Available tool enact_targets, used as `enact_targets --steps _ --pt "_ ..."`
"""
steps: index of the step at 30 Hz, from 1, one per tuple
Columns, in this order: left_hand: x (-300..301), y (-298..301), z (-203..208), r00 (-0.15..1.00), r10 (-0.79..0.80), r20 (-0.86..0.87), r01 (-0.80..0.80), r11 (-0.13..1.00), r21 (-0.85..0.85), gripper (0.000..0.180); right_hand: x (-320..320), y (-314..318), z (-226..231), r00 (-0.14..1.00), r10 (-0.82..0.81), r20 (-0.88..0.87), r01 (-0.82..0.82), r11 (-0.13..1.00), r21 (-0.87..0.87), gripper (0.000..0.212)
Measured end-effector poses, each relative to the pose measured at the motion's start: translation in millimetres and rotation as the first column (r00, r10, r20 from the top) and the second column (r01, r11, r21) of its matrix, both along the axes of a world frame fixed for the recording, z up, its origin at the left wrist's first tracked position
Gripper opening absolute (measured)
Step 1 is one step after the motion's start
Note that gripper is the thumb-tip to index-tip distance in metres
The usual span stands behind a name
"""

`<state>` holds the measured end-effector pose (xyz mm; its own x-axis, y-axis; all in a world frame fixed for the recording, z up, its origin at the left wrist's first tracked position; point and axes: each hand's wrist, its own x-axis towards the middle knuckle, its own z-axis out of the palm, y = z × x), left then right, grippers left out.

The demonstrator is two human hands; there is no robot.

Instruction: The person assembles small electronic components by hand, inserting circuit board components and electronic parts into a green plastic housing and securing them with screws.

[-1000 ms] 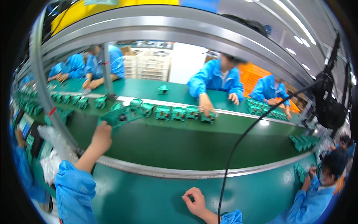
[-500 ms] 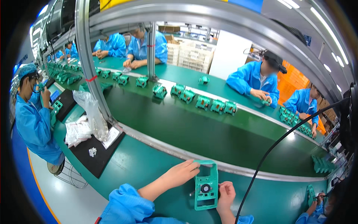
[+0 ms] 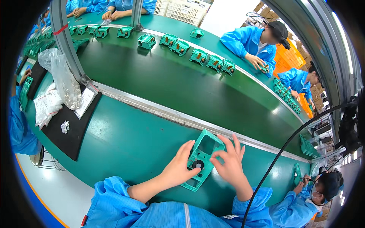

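A green plastic housing (image 3: pixel 208 175), with a large rectangular opening at its far end and a slot at its near end, rests tilted on the green worktop in front of me. A round black part (image 3: pixel 198 164) sits in its middle. My left hand (image 3: pixel 175 164) grips the housing's left side, its thumb reaching across close to the round part. Over the right edge hovers my right hand (image 3: pixel 231 163), thumb and forefinger pinched together and the other fingers raised. Whatever lies in that pinch, if anything, is too small to make out.
Beyond a metal rail (image 3: pixel 152 109), a dark green conveyor (image 3: pixel 159 79) carries several green assemblies (image 3: pixel 178 47). To the left, plastic bags (image 3: pixel 62 81) and small clear pieces (image 3: pixel 65 127) lie on a black mat (image 3: pixel 78 133). A black cable (image 3: pixel 272 163) hangs at right. Co-workers sit around.
My left hand has shifted from the housing's far end to its left side. My right hand has lifted from the right edge into a raised pinch. The housing now leans rightward; the view has moved.
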<state>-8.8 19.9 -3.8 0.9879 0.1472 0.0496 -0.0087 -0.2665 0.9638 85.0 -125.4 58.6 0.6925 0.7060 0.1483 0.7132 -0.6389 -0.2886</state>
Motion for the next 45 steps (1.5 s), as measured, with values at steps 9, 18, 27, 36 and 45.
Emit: enact_targets --steps 9,18,27,36,45 --pt "-4 -11 -7 0.992 -0.018 0.121 0.020 1.000 -0.019 0.073 9 10 -5 0.969 -0.090 -0.229 0.025 0.962 -0.273 0.006" --pt "-4 -6 -8 0.997 -0.053 0.057 0.060 0.989 -0.134 0.073 8 21 -11 0.989 -0.076 -0.131 0.034 0.956 -0.292 0.006" --pt "-3 -4 -3 0.996 -0.064 0.054 0.071 0.988 -0.139 0.073 17 37 -11 0.997 -0.074 -0.024 0.058 0.913 -0.404 0.018" --pt "2 -5 -9 0.995 -0.053 0.085 0.059 0.996 -0.061 0.072 31 -16 14 0.859 0.484 0.170 -0.360 0.805 -0.471 0.034" --pt "-6 -4 -8 0.985 0.083 0.149 -0.075 0.996 -0.056 0.063 17 -147 -93 0.873 0.001 0.488 0.001 1.000 -0.004 0.011"
